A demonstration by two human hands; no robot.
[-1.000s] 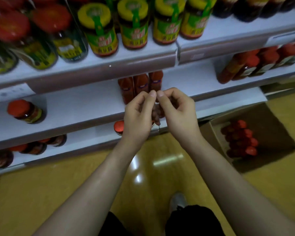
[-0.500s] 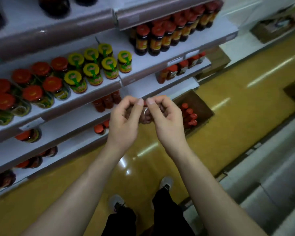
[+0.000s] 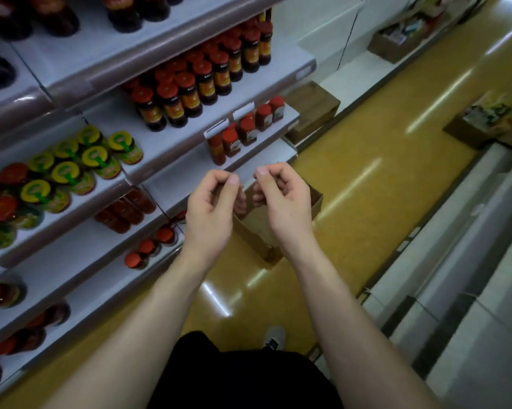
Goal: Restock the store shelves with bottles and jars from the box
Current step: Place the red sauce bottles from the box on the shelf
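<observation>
My left hand (image 3: 213,208) and my right hand (image 3: 284,202) are raised in front of me, a small gap apart, fingers curled in with nothing in them. Behind them on the floor stands the open cardboard box (image 3: 259,231); my hands hide its contents. The white shelves (image 3: 80,255) run along the left. They carry yellow-lidded jars (image 3: 95,157), dark sauce bottles with red caps (image 3: 189,87), red bottles (image 3: 243,131) and red-capped jars (image 3: 147,246) low down.
A closed cardboard box (image 3: 310,110) sits at the shelf's far end. More boxes of goods (image 3: 485,119) stand across the shiny yellow floor (image 3: 381,172). A grey cabinet (image 3: 470,276) lines the right side. My shoe (image 3: 274,339) shows below.
My fingertips were touching in front of the shelf; now the hands have come slightly apart. The view has swung right, showing the aisle and the shelf's end.
</observation>
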